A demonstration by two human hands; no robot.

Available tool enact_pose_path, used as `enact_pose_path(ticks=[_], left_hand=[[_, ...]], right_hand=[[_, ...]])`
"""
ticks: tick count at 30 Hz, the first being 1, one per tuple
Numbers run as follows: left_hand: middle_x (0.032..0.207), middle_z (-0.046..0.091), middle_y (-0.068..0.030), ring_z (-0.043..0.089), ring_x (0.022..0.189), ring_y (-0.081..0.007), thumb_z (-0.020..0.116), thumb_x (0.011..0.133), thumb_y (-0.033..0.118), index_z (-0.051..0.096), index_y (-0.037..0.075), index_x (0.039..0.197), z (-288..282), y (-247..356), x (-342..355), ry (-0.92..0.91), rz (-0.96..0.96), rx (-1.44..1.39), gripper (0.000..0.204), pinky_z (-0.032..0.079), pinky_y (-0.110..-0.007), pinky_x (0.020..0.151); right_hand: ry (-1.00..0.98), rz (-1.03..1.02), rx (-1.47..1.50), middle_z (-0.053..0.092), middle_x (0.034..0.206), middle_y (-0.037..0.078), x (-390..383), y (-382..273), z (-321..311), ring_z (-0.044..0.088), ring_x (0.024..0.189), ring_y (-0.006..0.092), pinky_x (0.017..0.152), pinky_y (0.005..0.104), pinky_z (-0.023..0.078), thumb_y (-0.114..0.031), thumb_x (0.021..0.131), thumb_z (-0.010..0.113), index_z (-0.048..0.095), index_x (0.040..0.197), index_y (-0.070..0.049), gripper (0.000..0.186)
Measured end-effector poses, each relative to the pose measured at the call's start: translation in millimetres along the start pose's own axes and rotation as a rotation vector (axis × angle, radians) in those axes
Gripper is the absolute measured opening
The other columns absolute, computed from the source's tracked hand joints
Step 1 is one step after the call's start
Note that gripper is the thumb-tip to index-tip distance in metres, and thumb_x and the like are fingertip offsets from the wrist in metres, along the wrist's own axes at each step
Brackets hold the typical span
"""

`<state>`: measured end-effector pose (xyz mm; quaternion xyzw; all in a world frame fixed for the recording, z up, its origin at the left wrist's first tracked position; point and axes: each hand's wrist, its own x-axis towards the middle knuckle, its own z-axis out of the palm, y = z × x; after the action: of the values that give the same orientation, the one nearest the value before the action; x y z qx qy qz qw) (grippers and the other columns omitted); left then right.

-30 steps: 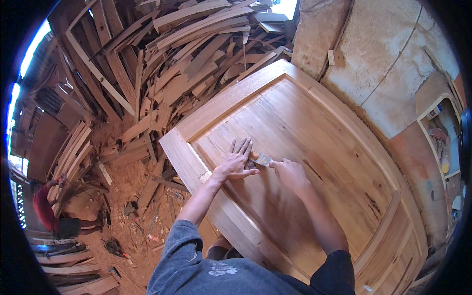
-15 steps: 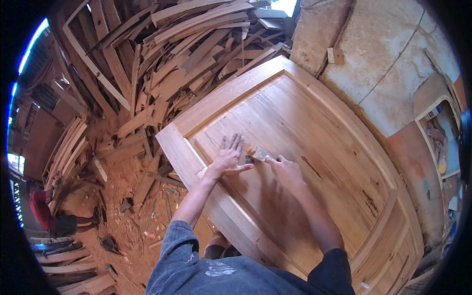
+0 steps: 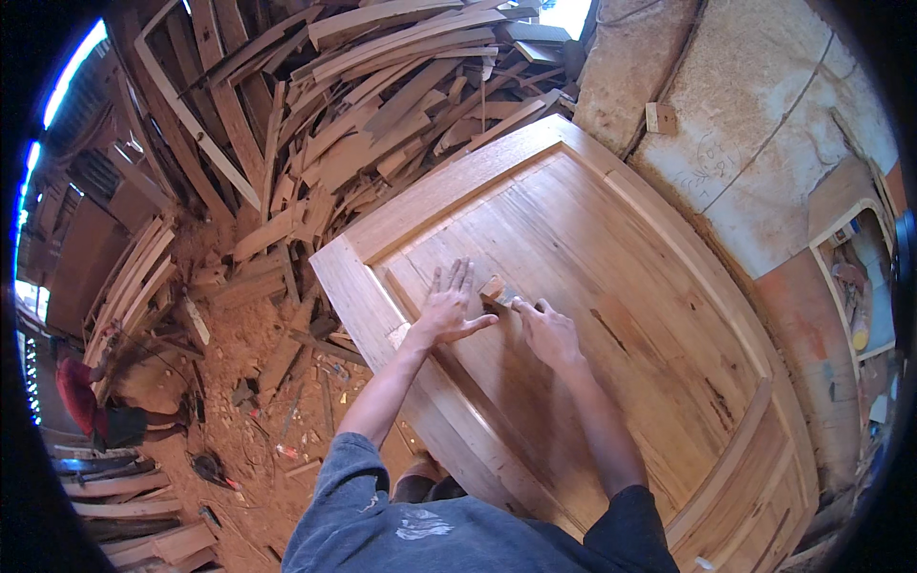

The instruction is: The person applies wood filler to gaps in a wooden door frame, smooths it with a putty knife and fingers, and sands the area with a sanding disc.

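Note:
A large framed wooden panel [image 3: 621, 267], like a door, lies in front of me with its recessed boards facing up. My left hand [image 3: 445, 310] rests flat on the boards near the left frame edge, fingers spread and thumb pointing right. In my right hand [image 3: 551, 336] is a putty knife [image 3: 506, 296], gripped by its handle, which the fingers mostly hide. Its blade tilts low over the boards beside my left thumb, with orange-brown paste on its end. A small dark spot shows just under the blade.
A heap of offcut boards [image 3: 382, 124] rises behind the panel. Reddish dusty ground [image 3: 258, 401] with scraps lies at left, where another person [image 3: 81, 396] in a red top is. A pale slab [image 3: 735, 134] and an open wooden compartment [image 3: 855, 277] holding items are at right.
My right hand has shifted slightly left across the boards, and the blade now covers more of the dark spot. My left hand stays nearly in place. The whole view has moved slightly.

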<state>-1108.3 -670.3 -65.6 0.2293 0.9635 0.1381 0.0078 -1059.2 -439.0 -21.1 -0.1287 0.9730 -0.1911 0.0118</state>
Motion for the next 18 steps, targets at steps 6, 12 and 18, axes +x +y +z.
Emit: enact_pose_path(ticks=[6,12,18], left_hand=[[0.16,0.015,-0.0296,0.009,0.151,-0.0406,0.045,0.084,0.081,0.018,-0.014,0.15,-8.7,0.3,-30.4,-0.061,-0.027,0.079,0.119,0.003,-0.058,0.121],[0.157,0.02,-0.0336,0.011,0.151,-0.0405,0.043,0.084,0.081,0.024,-0.019,0.146,12.8,27.7,-34.0,0.027,-0.081,-0.004,0.119,0.003,-0.059,0.12],[0.156,0.024,-0.0327,0.015,0.15,-0.0402,0.044,0.086,0.079,0.028,-0.019,0.145,33.0,51.4,-18.8,0.152,-0.218,-0.004,0.115,0.008,-0.06,0.12]], right_hand=[[-0.03,-0.024,-0.046,0.065,0.097,0.014,0.6,24.5,-14.7,0.069,0.081,0.0366,0.072,0.0492,0.055,-0.021,0.098,0.051,0.063,0.125,-0.023,0.03],[-0.065,-0.193,-0.048,0.066,0.101,0.012,32.9,56.1,-39.2,0.067,0.09,0.0342,0.078,0.0486,0.053,-0.017,0.096,0.054,0.064,0.126,-0.02,0.032],[-0.266,-0.229,-0.087,0.065,0.111,0.012,82.2,76.6,-33.7,0.061,0.11,0.0322,0.094,0.0491,0.044,-0.016,0.097,0.05,0.059,0.136,-0.023,0.04]])
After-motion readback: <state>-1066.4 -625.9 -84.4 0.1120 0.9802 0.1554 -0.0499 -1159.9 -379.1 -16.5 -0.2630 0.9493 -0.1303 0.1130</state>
